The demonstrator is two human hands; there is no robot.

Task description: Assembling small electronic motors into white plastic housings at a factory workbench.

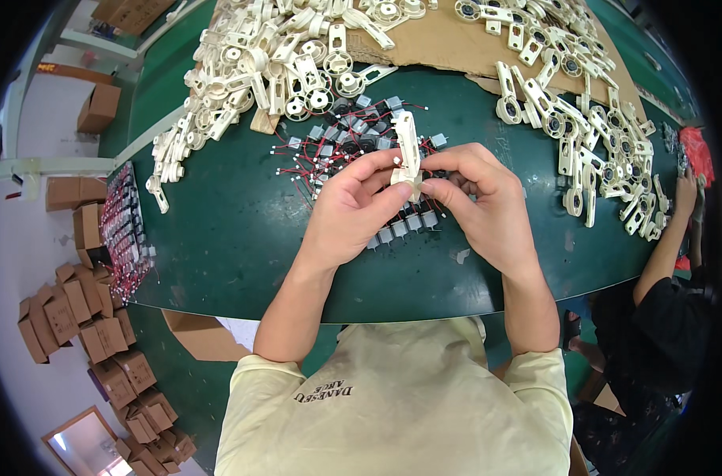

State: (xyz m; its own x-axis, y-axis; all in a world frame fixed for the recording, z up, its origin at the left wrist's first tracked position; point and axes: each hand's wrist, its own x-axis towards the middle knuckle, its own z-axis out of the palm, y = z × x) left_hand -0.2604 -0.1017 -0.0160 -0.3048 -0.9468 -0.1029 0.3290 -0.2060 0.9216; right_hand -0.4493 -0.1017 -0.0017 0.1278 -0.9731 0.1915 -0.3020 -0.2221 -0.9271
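Note:
Over the middle of the green table, a cream plastic housing (pixel 408 141) stands roughly upright between my two hands. My left hand (pixel 341 213) pinches its lower end from the left, thumb and fingers closed on it. From the right, my right hand (pixel 489 208) grips the same lower end with thumb and forefinger. My fingertips partly hide that end. Behind and left of the housing lies a heap of small grey motors (pixel 329 135) with red wires and white plugs. Several more motors (pixel 399 228) sit in a row beneath my hands.
Cream housings (pixel 273 59) are piled at the far left. More housings with dark round centres (pixel 571 135) spread along the right, partly on a cardboard sheet (pixel 432 44). Wired motors (pixel 123 230) fill the left edge. A co-worker's arm (pixel 669 230) reaches in at right. Cartons (pixel 99 333) stand at left.

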